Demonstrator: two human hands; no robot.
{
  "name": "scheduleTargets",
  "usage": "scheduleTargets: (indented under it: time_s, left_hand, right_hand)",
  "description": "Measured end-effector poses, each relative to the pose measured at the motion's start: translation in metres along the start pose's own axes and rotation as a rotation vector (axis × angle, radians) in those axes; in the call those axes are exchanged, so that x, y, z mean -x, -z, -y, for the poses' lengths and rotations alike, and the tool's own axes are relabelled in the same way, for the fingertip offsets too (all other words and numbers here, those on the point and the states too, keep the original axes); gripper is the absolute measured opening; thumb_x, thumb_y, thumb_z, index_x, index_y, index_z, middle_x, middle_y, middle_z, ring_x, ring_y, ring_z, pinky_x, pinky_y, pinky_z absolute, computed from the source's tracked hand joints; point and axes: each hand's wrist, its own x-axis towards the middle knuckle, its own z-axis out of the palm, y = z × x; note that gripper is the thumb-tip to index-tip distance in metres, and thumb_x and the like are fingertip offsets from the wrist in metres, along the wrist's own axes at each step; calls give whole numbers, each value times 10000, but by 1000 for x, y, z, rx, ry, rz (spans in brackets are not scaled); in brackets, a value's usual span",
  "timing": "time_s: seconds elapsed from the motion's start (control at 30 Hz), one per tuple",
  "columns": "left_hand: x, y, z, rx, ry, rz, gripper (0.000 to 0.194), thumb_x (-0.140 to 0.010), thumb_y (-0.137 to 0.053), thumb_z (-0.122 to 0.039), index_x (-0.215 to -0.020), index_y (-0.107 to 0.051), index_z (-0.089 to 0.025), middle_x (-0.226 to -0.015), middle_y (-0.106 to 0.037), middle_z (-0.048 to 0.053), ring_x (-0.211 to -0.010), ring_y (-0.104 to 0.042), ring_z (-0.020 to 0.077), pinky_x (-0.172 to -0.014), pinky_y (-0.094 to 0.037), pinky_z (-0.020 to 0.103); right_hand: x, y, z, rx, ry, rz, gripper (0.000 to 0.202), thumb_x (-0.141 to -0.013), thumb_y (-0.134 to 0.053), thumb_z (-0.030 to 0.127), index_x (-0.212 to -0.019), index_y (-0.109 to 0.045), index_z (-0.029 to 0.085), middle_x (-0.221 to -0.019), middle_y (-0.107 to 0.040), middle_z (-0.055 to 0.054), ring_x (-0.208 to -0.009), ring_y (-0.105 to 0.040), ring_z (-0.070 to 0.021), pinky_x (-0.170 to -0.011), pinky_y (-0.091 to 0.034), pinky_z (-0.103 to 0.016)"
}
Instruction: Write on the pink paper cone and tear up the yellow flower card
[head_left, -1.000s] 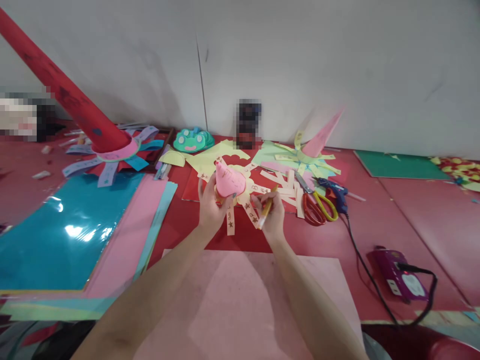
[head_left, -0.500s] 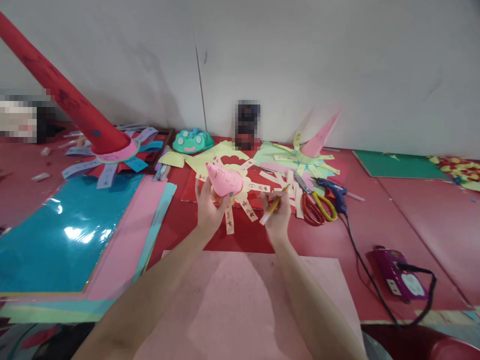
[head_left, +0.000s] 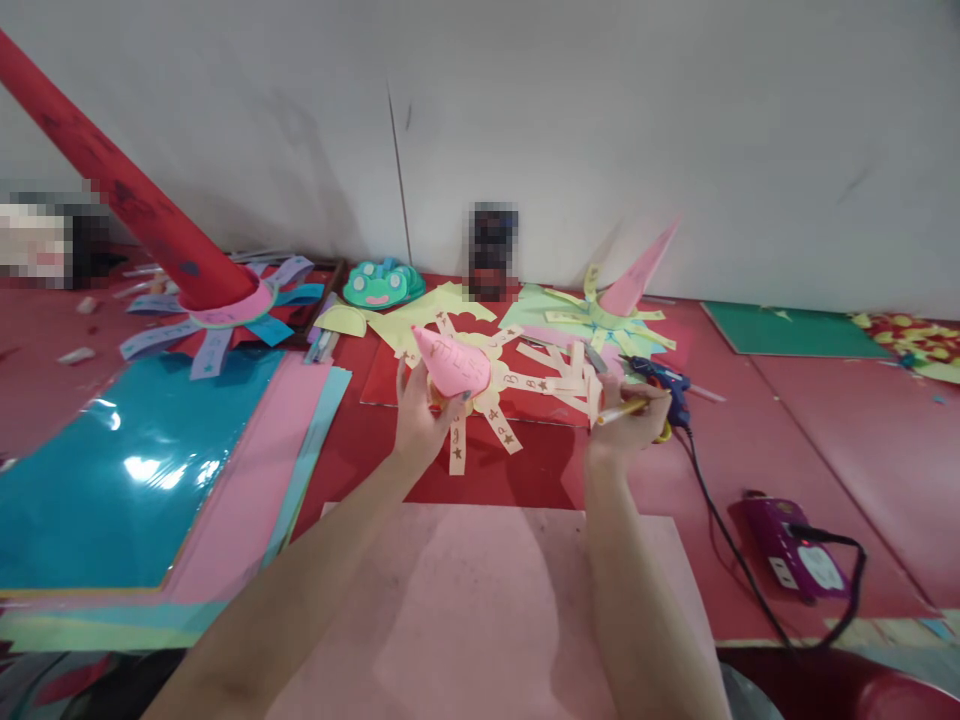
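A pink paper cone (head_left: 454, 365) with writing on it tilts to the left on a yellow scalloped base, with cream lettered and starred strips (head_left: 501, 427) spreading from it. The fingers of my left hand (head_left: 421, 415) are closed round its lower side. My right hand (head_left: 628, 425) grips a yellow pen (head_left: 622, 410) and is over the scissors (head_left: 595, 357), whose handles it mostly covers. Loose cream paper strips (head_left: 576, 378) lie just left of that hand. Beside its fingertips is a blue glue gun (head_left: 670, 385).
A tall red cone (head_left: 150, 215) leans at the left, near blue sheets (head_left: 142, 470). A smaller pink cone (head_left: 637, 270) stands behind my right hand. The black cord (head_left: 724, 540) runs to a purple power box (head_left: 799, 550). Behind everything is a wall (head_left: 675, 120).
My right hand has moved right with the pen, from beside the starred strips to over the scissors. The cone has shifted slightly right in my left hand.
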Motion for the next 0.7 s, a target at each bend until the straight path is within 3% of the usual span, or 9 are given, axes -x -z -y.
scheduleTargets:
  time_s: [0.1, 0.2, 0.3, 0.57, 0.7]
  left_hand:
    - [1, -3, 3, -34, -55, 86, 496, -849, -471, -485, -1254, -401, -209, -1140, -600, 103, -1144, -527, 250, -1102, -211, 487]
    - [0, -4, 4, -91, 4, 184, 575, -861, -448, -480, -1352, -302, -217, -1336, -477, 132, -1258, -425, 266, -1109, -140, 530]
    - [-1, -5, 6, -122, 110, 200, 633, -866, -433, -481, -1399, -213, -220, -1418, -375, 150, -1310, -354, 276, -1098, -144, 547]
    - [-1, -5, 4, -171, 128, 182, 612, -855, -454, -441, -1378, -252, -194, -1379, -418, 160, -1283, -391, 278, -1093, -159, 553]
    - [0, -4, 2, -238, 146, 188, 617, -815, -526, -376, -1351, -300, -173, -1332, -462, 158, -1257, -411, 294, -1082, -191, 559]
  right_hand:
    - [-3, 2, -1, -42, 35, -116, 304, -649, -692, 294, -690, -399, 223, -691, -412, 64, -670, -520, -102, -777, -520, -350]
    - [-1, 2, -1, -27, 41, -49, 274, -658, -685, 276, -685, -417, 227, -714, -432, 52, -689, -506, -99, -767, -531, -327]
    - [0, 2, -4, -8, 43, -46, 264, -658, -682, 283, -698, -427, 226, -728, -440, 43, -719, -524, -107, -743, -534, -312]
    - [5, -1, 3, 74, 49, -11, 299, -668, -672, 345, -773, -417, 227, -823, -589, -4, -878, -621, -180, -785, -505, -364]
    - [14, -3, 6, 69, 18, 86, 252, -781, -562, 411, -759, -385, 233, -726, -596, 15, -771, -646, -170, -787, -477, -356]
